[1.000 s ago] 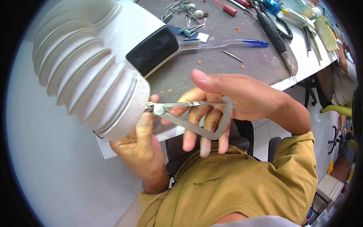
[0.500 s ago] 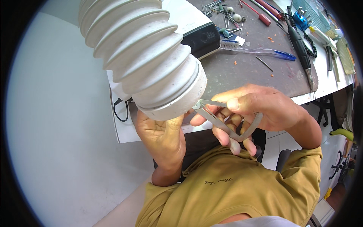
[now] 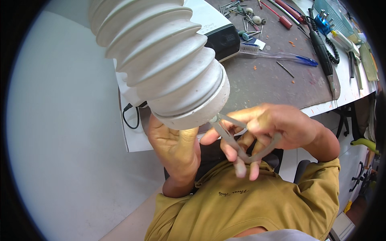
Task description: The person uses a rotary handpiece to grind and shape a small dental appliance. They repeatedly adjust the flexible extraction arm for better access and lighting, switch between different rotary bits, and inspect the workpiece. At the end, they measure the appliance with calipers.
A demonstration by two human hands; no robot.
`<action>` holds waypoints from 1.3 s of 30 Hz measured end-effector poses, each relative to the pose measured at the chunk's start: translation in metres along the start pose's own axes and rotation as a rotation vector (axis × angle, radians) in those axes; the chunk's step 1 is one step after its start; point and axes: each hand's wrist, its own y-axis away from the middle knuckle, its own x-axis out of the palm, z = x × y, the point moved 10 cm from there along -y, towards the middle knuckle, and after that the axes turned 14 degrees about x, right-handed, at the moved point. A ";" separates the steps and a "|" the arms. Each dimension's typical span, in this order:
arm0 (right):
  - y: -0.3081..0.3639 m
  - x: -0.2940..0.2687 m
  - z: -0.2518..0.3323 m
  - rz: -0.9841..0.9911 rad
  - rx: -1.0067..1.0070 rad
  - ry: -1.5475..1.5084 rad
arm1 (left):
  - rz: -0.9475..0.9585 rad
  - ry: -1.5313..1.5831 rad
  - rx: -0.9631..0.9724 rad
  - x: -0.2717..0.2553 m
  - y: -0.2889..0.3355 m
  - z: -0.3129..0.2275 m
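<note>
A thin metal caliper (image 3: 226, 135) with a curved lower arm rests in my right hand (image 3: 291, 125). The thumb presses on its upper arm while the fingers curl about the lower one. Its pivot end sits at the rim of a white ribbed hose (image 3: 169, 68), which hides the tips. My left hand (image 3: 177, 150) is raised palm inward beneath the hose mouth, its thumb bent toward the fingers. The hose covers those fingertips, so whatever they pinch is out of sight.
Beyond the hands lies a grey mat (image 3: 277, 88) with a toothbrush (image 3: 277, 56), a loose metal pin (image 3: 285, 69) and several small burs (image 3: 245, 20). A black rotary handpiece (image 3: 319, 48) lies at the right. The desk's white edge (image 3: 130, 138) runs below the hose.
My right hand and the caliper have dropped slightly, and its lower fingers have shifted. The hose and desk sit a little further right and lower in view. My left hand keeps its pose.
</note>
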 end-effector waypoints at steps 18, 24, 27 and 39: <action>0.000 0.016 0.002 -0.038 -0.032 0.168 | -0.042 0.151 -0.118 0.006 0.000 0.001; 0.001 0.014 0.003 -0.052 -0.030 0.152 | -0.017 0.146 -0.137 0.002 0.001 0.004; 0.002 0.014 0.004 -0.073 -0.029 0.196 | -0.041 0.129 -0.141 0.002 0.001 0.004; 0.004 -0.001 0.012 -0.113 -0.121 0.170 | -0.085 -0.012 -0.024 -0.002 -0.003 0.004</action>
